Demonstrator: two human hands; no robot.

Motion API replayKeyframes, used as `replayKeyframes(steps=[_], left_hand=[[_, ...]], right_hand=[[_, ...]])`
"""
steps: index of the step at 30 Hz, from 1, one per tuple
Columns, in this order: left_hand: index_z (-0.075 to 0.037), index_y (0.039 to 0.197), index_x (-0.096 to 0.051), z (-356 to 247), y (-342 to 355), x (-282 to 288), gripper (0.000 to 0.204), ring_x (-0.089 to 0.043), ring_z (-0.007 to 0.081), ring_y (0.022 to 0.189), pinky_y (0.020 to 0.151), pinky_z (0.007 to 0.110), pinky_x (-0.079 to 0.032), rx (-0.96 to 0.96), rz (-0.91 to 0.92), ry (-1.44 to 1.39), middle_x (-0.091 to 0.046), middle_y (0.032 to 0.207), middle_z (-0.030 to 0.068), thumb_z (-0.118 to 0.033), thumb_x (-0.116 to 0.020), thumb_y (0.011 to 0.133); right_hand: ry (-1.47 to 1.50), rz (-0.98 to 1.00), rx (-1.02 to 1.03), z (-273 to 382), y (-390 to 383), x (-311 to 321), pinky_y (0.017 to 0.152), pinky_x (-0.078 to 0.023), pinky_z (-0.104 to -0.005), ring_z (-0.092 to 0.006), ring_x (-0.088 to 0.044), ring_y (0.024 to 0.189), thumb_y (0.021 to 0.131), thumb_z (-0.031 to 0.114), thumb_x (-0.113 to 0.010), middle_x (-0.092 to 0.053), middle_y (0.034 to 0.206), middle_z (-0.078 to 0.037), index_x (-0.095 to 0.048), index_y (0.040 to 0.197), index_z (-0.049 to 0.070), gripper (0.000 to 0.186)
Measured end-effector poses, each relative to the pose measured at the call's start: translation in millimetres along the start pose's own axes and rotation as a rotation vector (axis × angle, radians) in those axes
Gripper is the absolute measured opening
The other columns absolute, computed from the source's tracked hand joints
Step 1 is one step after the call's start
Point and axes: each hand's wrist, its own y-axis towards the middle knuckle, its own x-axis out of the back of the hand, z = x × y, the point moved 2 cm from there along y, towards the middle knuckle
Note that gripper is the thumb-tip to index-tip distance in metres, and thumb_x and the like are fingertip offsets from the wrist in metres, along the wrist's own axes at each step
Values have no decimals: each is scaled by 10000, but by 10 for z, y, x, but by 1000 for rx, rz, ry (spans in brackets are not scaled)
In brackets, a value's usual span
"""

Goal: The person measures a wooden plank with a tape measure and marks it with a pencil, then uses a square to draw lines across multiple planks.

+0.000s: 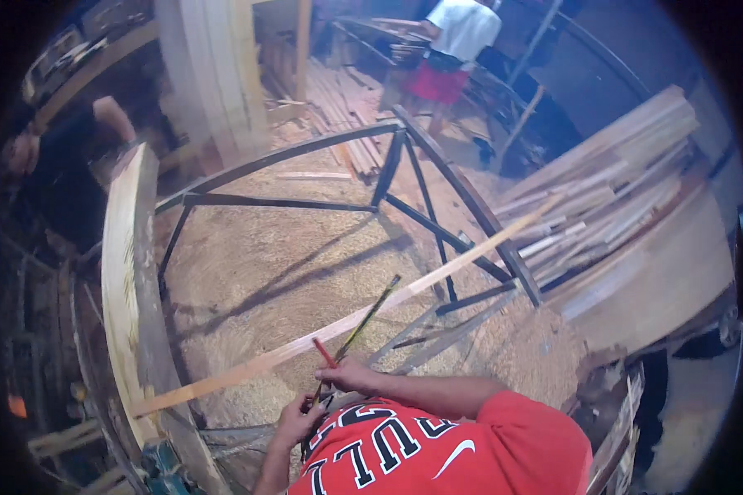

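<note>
My right hand (351, 376) grips a red pencil (324, 352) that points up and away, its tip near a long thin wooden strip (297, 350). Closer to my body, the fingers of my left hand (300, 419) are closed on a yellow and black tape measure (360, 328). Its blade passes beside my right hand and reaches outward, crossing the strip. The strip slants from a thick pale timber (122, 289) on the left up to a dark frame (483, 214) on the right. Whether my right fingers also touch the blade I cannot tell.
Sawdust (248, 272) covers the floor inside the dark frame. Stacked boards (611, 206) lie at the right. Tall planks (210, 74) stand at the back left. A person in a white shirt (462, 31) is at the back; another person's arm (114, 118) shows at the left.
</note>
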Motion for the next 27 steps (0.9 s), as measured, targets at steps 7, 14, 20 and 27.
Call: replayKeyframes(steps=[7, 14, 20, 27], left_hand=[[-4, 1099, -656, 343, -151, -667, 253, -677, 175, 830, 749, 317, -533, -12, -213, -173, -712, 946, 88, -224, -642, 975], [-19, 1007, -589, 331, -246, -1236, 289, -650, 198, 828, 806, 352, -511, 3, -356, -320, -697, 899, 127, -277, -476, 1073], [-10, 1008, -593, 336, -174, -1530, 268, -645, 191, 836, 800, 334, -509, 28, -342, -201, -702, 887, 132, -253, -491, 1058], [12, 1022, -657, 231, -452, -1788, 205, -702, 218, 913, 861, 328, -523, 85, -515, -394, -733, 960, 143, -168, -566, 984]], right_hand=[[-559, 206, 356, -239, 97, 344, 653, -522, -395, -206, -667, 735, 831, 353, -765, -743, 900, -90, -675, 1224, 95, 479], [-814, -159, 872, -36, 271, 1456, 716, -534, -519, -388, -677, 832, 745, 209, -696, -685, 953, -140, -696, 1058, 124, 324], [-1230, -310, 745, 446, 814, 2668, 769, -534, -505, -369, -663, 919, 782, 262, -642, -665, 943, -133, -693, 986, 108, 260], [-1575, 145, 149, 929, 1134, 2856, 653, -522, -476, -316, -683, 758, 927, 405, -553, -719, 873, -145, -744, 1031, 104, 371]])
